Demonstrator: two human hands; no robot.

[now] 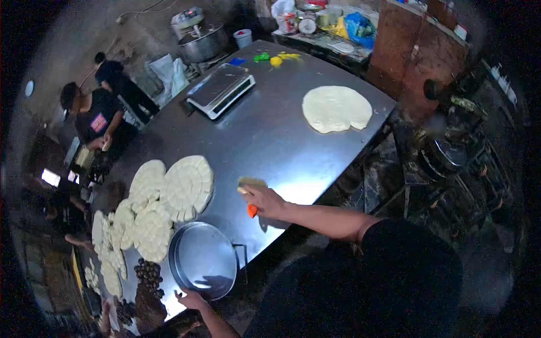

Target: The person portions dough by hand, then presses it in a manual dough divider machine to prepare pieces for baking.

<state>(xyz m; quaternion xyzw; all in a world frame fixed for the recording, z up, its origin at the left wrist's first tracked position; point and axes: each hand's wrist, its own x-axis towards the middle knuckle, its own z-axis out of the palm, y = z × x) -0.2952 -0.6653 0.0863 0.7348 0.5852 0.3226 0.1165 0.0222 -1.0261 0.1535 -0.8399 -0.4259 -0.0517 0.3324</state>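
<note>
My right hand point(264, 203) is closed around a brush, with pale bristles point(252, 182) on one side and an orange handle end point(252, 210) on the other. It is above the metal table point(265, 135). Low in the view, my left hand point(193, 299) has its fingers apart beside the lower rim of a round metal pan point(173, 256). Left of the pan lie several flat rounds of pale dough point(187, 186) scored into pieces. A smooth, unscored dough sheet point(337, 109) lies at the far right of the table.
A scale point(221, 90) stands near the far left edge. Dark balls point(148, 274) lie below the dough. Yellow point(276, 61) and green point(261, 57) items are at the back. Two people point(93, 121) stand at left; a mixer bowl point(201, 45) stands behind. Dark equipment is at right.
</note>
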